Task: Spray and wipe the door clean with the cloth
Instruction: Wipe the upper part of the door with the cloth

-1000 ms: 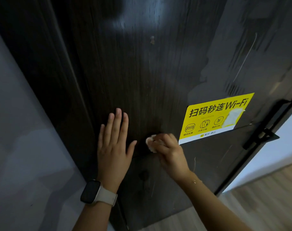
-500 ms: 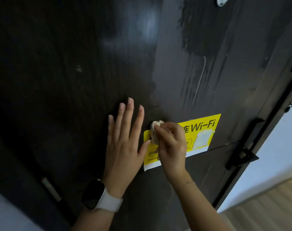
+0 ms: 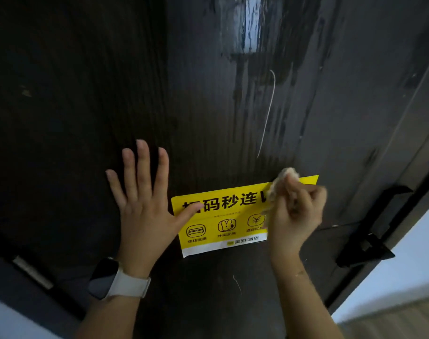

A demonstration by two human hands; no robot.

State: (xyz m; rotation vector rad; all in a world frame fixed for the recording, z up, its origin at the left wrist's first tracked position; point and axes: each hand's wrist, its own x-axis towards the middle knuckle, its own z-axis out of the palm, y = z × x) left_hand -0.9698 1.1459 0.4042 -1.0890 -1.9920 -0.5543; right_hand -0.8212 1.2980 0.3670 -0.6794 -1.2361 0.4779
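The dark wood-grain door (image 3: 208,106) fills the view, with wet streaks on its upper right part. A yellow Wi-Fi sticker (image 3: 220,223) is stuck on it at mid height. My right hand (image 3: 296,216) grips a small bunched pale cloth (image 3: 285,177) and presses it on the sticker's upper right corner. My left hand (image 3: 142,204) lies flat on the door with fingers spread, its thumb tip on the sticker's left edge. A smartwatch sits on that wrist. No spray bottle is in view.
A black door handle (image 3: 365,243) sticks out at the door's right edge. Beyond that edge are a pale wall (image 3: 409,260) and wood floor. A dark frame with a hinge plate (image 3: 32,272) runs along the lower left. A thin pale scratch (image 3: 267,113) curves above the sticker.
My right hand has swept the cloth rightward across the sticker, from its left end to its upper right corner. The view has shifted left and up; my left hand stays flat on the door.
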